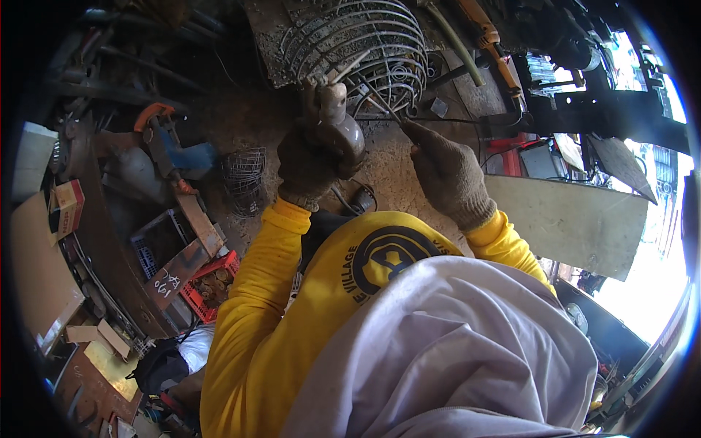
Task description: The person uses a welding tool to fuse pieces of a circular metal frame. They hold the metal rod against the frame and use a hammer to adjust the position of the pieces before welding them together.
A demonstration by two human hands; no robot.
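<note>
Both my hands wear brown knit gloves. My left hand [303,164] is closed around a dusty grey metal piece [343,139] with a rounded, disc-like end and a short cylindrical stub; its exact kind is unclear. Up and to the right, my right hand [444,171] has its fingers pressed together on a thin metal rod [385,104]. The rod points up and left toward a round wire fan guard [380,44]. Its far end is lost among the wires. Some fingers of the left hand are hidden behind the metal piece.
A blue and orange tool [179,146] and a wire basket [244,175] lie left. Below them is a red crate [212,285] of metal parts. To the right stand an orange clamp-like bar [489,44] and a pale flat panel [566,219].
</note>
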